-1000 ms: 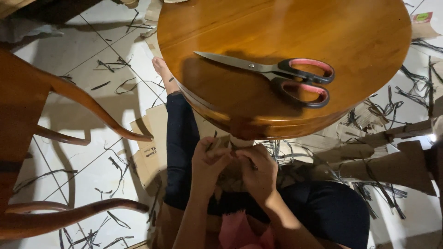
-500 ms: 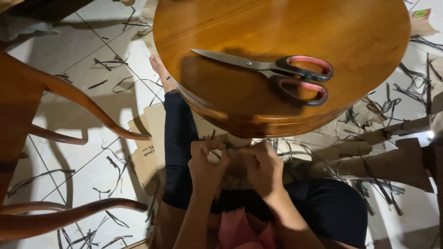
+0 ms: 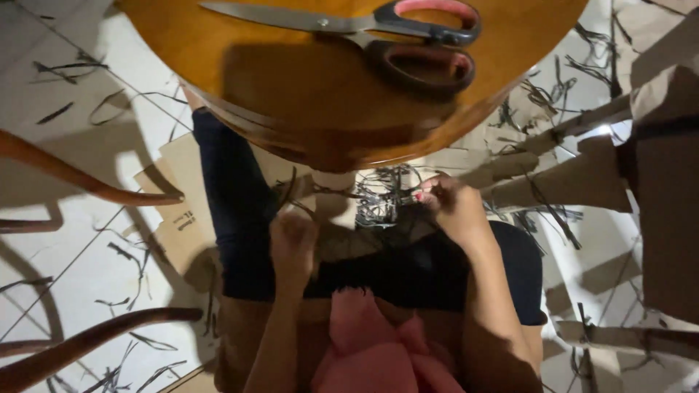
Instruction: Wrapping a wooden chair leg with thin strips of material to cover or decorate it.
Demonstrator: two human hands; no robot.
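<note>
Between both hands' closed fingers [image 3: 429, 195], dark paper strips [image 3: 382, 195], below the table [image 3: 320, 109].

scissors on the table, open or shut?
Nearly shut: the scissors lie flat on the round wooden table, blades together as one strip, handle loops slightly apart.

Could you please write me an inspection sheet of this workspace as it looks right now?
Surface: round wooden table, with only the scissors on the part in view.
Job's things: pale strip piece and a tangle of dark strips in front of the lap.
Clutter: dark strip offcuts across the tiled floor; flat cardboard under the legs; brown paper pieces at the right.
Hands: left hand curled by the pale piece; right hand pinching the dark strips.
Cables: nothing seen.
Surroundings: red-handled scissors closed on the table; curved wooden chair parts at the left.
</note>
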